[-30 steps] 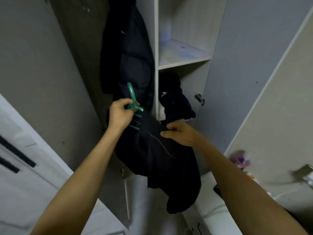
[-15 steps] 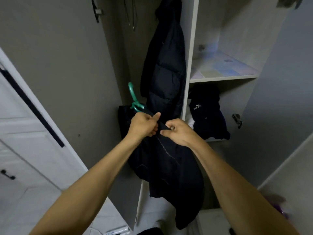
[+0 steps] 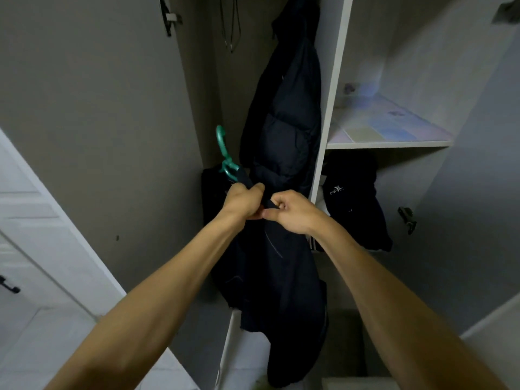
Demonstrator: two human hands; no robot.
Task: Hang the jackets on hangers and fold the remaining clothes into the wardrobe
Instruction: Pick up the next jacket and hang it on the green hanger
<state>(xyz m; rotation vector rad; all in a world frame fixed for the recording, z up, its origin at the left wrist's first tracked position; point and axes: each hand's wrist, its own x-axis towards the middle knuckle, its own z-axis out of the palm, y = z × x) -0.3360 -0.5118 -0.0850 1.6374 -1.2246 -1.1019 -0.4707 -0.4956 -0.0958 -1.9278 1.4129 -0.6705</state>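
Both hands work in front of the open wardrobe [image 3: 334, 88]. My left hand [image 3: 244, 202] grips the dark jacket [image 3: 270, 277] at its collar, just below the green hanger [image 3: 225, 156]. My right hand [image 3: 292, 211] pinches the same collar, touching the left. A puffer jacket [image 3: 284, 130] hangs behind; dark clothes [image 3: 351, 198] sit under the shelf [image 3: 388, 143].

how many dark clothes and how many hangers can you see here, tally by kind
Dark jackets: 2, the held jacket gripped by the left hand and right hand, and the hung puffer jacket
Dark garment on the lower shelf: 1
Green hanger: 1
Total: 4
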